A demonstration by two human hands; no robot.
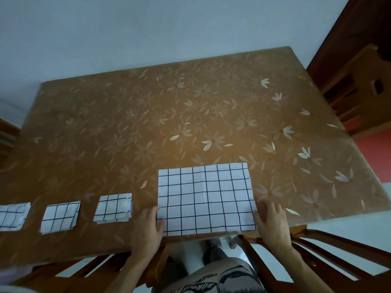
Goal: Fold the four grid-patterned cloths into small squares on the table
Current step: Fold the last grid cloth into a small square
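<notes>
- Three cloths already lie as small squares in a row along the near left of the desk (pixel 148 115): far-left square (pixel 12 216), partly cut off by the picture edge; middle square (pixel 61 216); right square (pixel 114 208); all apart from one another
- Fourth cloth (pixel 206 199) lies flat as a wide rectangle at the near edge, just right of the row and straight in front of the person; a faint crease runs down its middle; whether it is one layer or already halved, I cannot tell
- Left hand (pixel 149 225) rests at the cloth's near-left edge, fingers fairly straight and touching the fabric; no clear pinch shows
- Right hand (pixel 271 223) rests at the near-right corner, fingers spread and loosely bent on the edge; it grips nothing that I can see
- The hands are well apart, one at each side of the cloth
- Judged progress: three of four done; the last still needs folding down to match the others, probably side over side first, then again
- Risk: edges slipping out of line on the smooth desk
</notes>
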